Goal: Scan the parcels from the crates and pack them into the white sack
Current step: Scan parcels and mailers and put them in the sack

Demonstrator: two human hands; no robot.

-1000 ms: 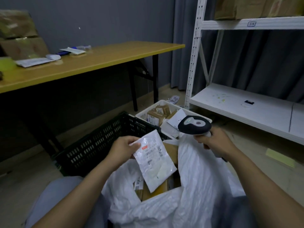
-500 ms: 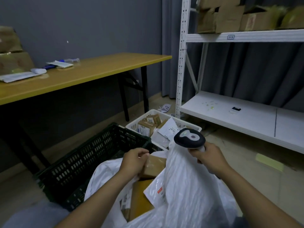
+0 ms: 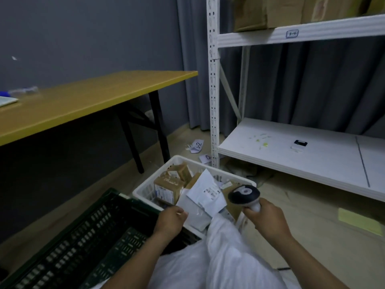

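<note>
On the floor, right of the black crate (image 3: pixel 83 236), my left hand (image 3: pixel 169 223) is at the white crate's (image 3: pixel 145 187) near rim. Its fingers curl against the white mailers (image 3: pixel 208 192), the top one tilted with a corner pointing away. Whether they pinch any I cannot tell. Above the white sack (image 3: pixel 225 263), my right hand (image 3: pixel 268 221) wraps its fingers round the scanner (image 3: pixel 243 193), head tipped toward the crate.

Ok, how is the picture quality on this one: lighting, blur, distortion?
Head view: dim and blue-grey, with deep shadow under the table; the wide lens slants the boards of the shelf unit; items at the table's left edge are smeared; parcel labels in the white crate are too soft to read; the scanner in the right hand is fairly sharp; no glare.
</note>
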